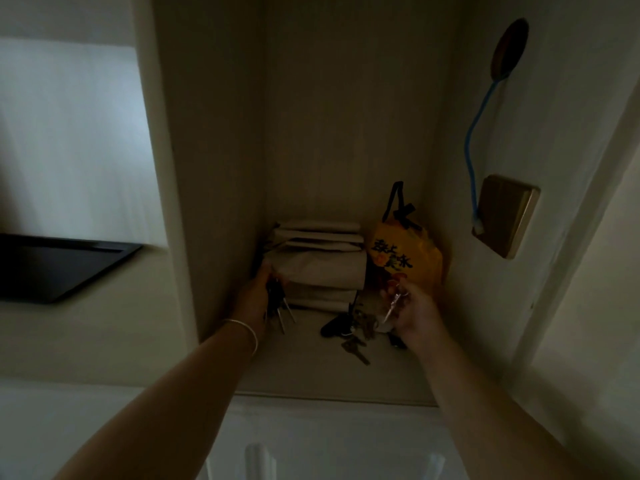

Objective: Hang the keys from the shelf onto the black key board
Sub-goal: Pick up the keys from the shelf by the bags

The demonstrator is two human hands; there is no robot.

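Both my arms reach into a dim shelf niche (304,372). My left hand (254,296) grips a bunch of keys with dark heads (278,304); their blades hang down below my fingers. My right hand (412,311) pinches a silvery key ring with a clear tag (394,303) just above the shelf. More keys and a black fob (349,329) lie in a heap on the shelf between my hands. A flat black board (52,268) shows at the left, outside the niche; I cannot tell whether it has hooks.
A stack of folded beige paper bags (322,265) fills the back of the shelf. An orange bag with black handles (407,258) stands in the back right corner. On the right wall sit a gold switch plate (507,214) and a blue cord (476,140).
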